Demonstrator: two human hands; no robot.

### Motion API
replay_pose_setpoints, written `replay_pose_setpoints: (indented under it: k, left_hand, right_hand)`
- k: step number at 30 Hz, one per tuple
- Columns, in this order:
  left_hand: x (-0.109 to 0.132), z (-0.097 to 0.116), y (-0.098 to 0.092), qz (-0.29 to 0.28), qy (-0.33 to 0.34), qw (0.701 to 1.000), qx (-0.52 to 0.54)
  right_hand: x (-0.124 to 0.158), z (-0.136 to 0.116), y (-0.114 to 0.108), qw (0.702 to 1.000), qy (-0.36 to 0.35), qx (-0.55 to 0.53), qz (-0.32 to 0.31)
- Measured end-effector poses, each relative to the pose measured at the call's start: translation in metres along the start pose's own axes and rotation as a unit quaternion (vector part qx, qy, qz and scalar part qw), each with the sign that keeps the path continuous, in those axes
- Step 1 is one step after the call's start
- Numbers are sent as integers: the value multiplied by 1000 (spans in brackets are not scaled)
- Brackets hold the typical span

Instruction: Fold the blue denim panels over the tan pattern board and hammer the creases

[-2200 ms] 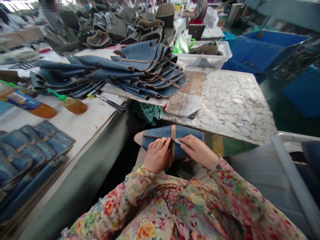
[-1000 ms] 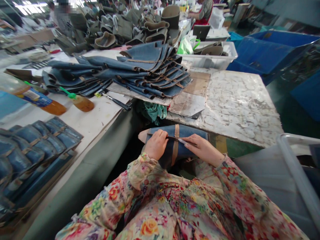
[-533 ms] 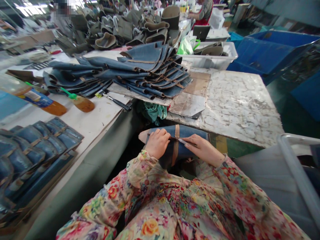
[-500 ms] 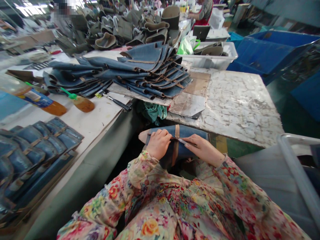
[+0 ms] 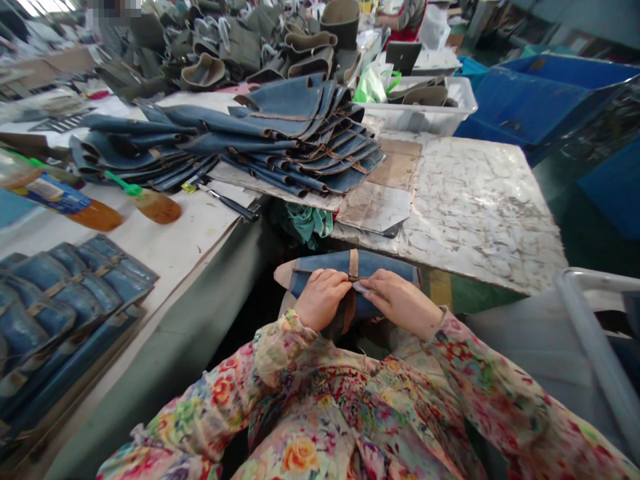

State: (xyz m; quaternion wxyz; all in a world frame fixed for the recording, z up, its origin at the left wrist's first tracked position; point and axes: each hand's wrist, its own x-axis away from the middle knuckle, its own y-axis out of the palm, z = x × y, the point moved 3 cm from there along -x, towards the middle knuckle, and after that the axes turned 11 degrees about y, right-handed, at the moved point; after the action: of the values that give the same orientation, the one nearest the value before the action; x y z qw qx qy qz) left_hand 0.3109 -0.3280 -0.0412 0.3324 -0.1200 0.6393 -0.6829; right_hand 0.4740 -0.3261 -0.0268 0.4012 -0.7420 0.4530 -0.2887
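Observation:
On my lap lies a blue leather piece [image 5: 379, 260], shaped like a boot shaft, with a pale end at the left. A tan strip [image 5: 354, 262] runs across its middle. My left hand [image 5: 321, 295] grips the upper layer's edge just left of this strip, fingers curled. My right hand [image 5: 400, 299] is closed at the same edge, right of the strip, its fingertips almost meeting the left ones. Beneath the right fingers shows a small whitish tool [image 5: 359, 287], mostly hidden, so its kind is unclear.
Stacked blue leather pieces [image 5: 280, 133] lie ahead, more [image 5: 75, 273] at left. On the left table are a glue bottle with green nozzle [image 5: 163, 207], a large bottle [image 5: 75, 207] and a black-handled tool [image 5: 235, 205]. A grey bin [image 5: 575, 333] stands at right.
My right hand has shifted slightly left and turned over the edge, covering more of the whitish tool. My left hand has moved a little right and down. The view has shifted slightly.

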Motion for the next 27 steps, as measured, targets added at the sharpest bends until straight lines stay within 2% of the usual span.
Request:
replay_pose_setpoints:
  k: [8,16,22,27]
  left_hand:
    - [4,3,7,-3,40,999,-23]
    - [4,2,13,-13,4,1000,-20]
    - [-3,1,9,-32,-14,999,0]
    - [-5,4,6,-43,-13,999,-5]
  right_hand:
    - [4,7,8,997,29,-64,26]
    - [1,-5,13,997,64,9,52]
    - [-3,-10,14,994,89,39,53]
    - [-7,-12,18,986,94,114,77]
